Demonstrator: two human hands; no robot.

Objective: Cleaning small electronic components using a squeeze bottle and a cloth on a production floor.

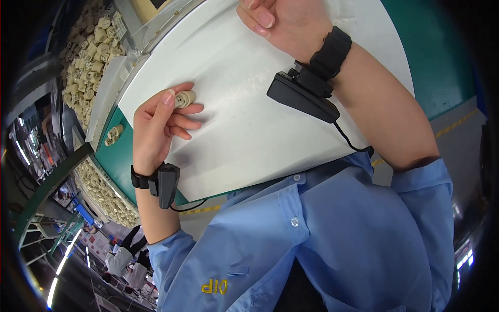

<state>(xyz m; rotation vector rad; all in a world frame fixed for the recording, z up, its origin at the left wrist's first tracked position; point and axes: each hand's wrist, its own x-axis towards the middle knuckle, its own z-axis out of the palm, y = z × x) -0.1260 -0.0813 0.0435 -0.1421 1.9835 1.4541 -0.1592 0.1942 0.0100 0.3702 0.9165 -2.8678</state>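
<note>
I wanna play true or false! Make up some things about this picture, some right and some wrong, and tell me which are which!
1. The left hand holds a small cream cylinder. True.
2. The shirt is red. False: it is blue.
3. Many cream pieces are heaped at the picture's left. True.
4. The right wrist is bare. False: it wears a black strap.

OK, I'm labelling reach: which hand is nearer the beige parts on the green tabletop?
Left. Left hand: close beside the beige parts; right hand: far across the white surface.
</note>
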